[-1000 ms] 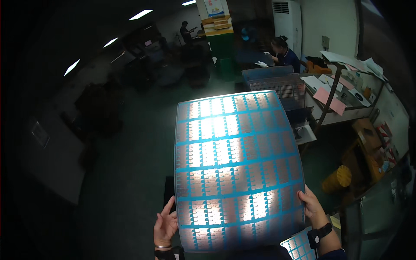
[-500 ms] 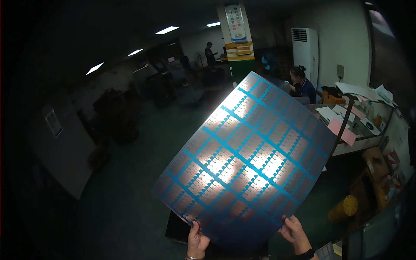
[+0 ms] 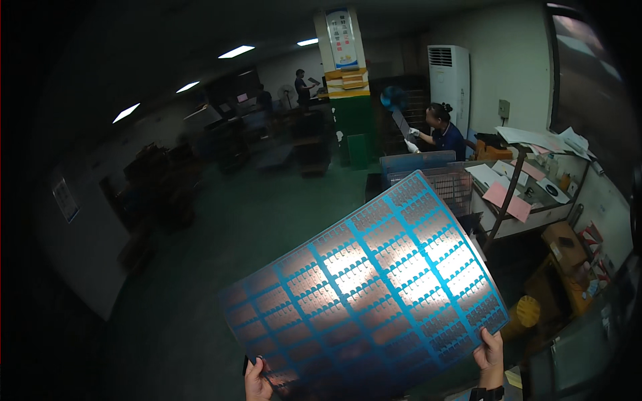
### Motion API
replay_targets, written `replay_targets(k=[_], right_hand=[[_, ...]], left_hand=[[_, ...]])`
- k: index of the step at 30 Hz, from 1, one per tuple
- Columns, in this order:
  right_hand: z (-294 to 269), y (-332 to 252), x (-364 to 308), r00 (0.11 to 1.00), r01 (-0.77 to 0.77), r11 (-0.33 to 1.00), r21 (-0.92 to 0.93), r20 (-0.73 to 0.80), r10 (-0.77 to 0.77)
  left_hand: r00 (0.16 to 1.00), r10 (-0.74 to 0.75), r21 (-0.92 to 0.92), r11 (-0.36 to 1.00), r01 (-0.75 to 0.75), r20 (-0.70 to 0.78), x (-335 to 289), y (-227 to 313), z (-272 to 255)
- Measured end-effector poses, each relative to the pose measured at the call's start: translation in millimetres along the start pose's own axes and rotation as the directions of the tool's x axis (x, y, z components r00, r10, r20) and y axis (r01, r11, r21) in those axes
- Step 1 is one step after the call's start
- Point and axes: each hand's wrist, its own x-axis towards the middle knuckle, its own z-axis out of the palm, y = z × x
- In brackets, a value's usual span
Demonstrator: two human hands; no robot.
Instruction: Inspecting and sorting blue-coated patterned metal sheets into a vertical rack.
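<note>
A large copper circuit board panel [image 3: 374, 274] with a blue pattern tilts up in front of me, and bright light glares off its middle and right. My left hand [image 3: 257, 381] grips the lower left edge, thumb on the face. On the lower right edge my right hand [image 3: 489, 352] pinches the panel, with a dark band on that wrist. The fingers behind the panel are hidden. Beyond its top corner stand other panels [image 3: 418, 162], partly covered by the one I hold.
At the right a bench holds papers [image 3: 508, 200] and small bottles. A person [image 3: 445, 130] in dark blue with white gloves sits behind it, handling a panel. A white air conditioner [image 3: 449, 93] and a green-based pillar [image 3: 351, 120] stand farther back. A yellow round object [image 3: 528, 311] is low right.
The panel has come lower and turned clockwise, both hands still on it. My left hand moved left and down, my right hand to the right. The view shifted, uncovering the panels behind.
</note>
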Motion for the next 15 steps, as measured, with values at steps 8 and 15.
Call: replay_targets(k=[8,15], right_hand=[[0.4,1.9,-9.9,0.999,-0.031,0.993,-0.114,-0.016,0.029],[-3.9,1.0,-14.4,1.0,-0.002,0.986,-0.167,-0.023,-0.001]], left_hand=[[1.0,0.001,0.57,0.821,-0.004,0.006,-40.0,9.9,14.5],[0.998,-0.06,0.557,0.828,0.066,-0.028,-24.6,-0.6,-1.0]])
